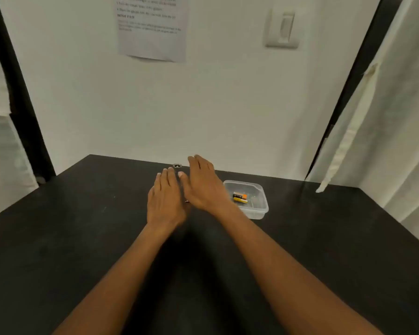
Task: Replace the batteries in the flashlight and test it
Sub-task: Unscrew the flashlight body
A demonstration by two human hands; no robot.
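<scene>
Fingers (165, 181) of left hand (166, 204) and right hand (203, 189) are held straight, together, empty; batteries (240, 198) in plastic tub (261, 210) by table's (82, 238) back edge are judged light, slick, best pinched mid-barrel.

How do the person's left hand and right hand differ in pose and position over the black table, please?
The right hand reaches further toward the wall than the left hand. The right hand slants leftward, while the left hand points nearly straight ahead. The right hand lies beside the clear container with batteries; the left hand is further from it. Both are open, backs up, fingers straight, gripping nothing visible.
</scene>
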